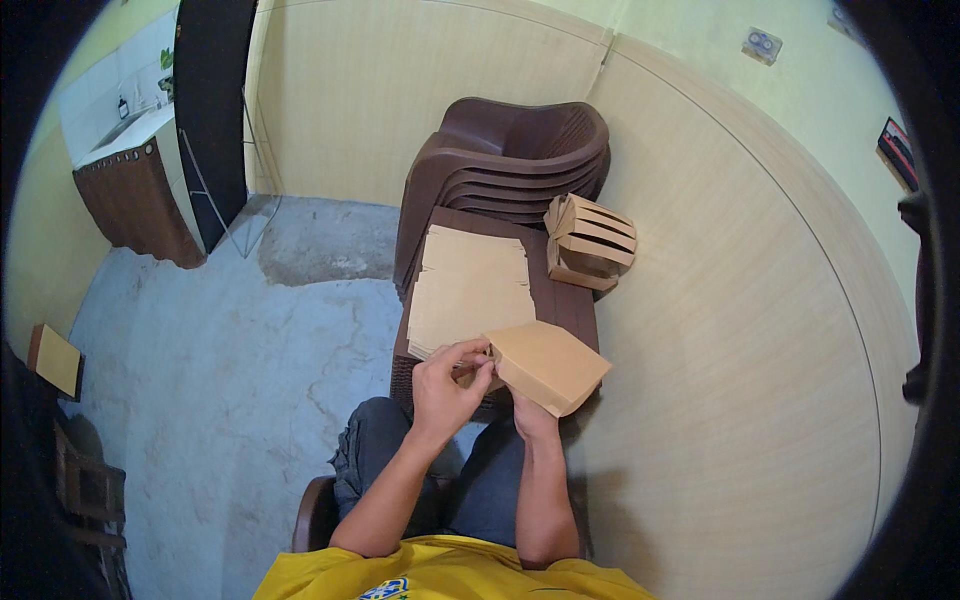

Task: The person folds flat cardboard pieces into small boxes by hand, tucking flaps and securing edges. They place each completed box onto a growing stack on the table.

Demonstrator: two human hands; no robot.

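Observation:
A brown cardboard box [552, 362], partly folded into shape, is held tilted above my lap. At its left end, my left hand [450, 385] pinches a corner flap between thumb and fingers. My right hand [535, 415] supports it from below, its fingers mostly hidden behind the cardboard. Just beyond lies a stack of flat cardboard blanks [472, 285], with slits along their edges. To the right of that stack sits a pile of folded cardboard boxes [592, 240].
Stacked brown plastic chairs [520, 150] stand ahead, and their seat bears the cardboard. A wood-look panelled wall [740, 330] runs close on the right. Bluish floor [230, 380] spreads to the left, with a box [56, 362] at its far edge. A curtained sink counter [140, 200] stands back left.

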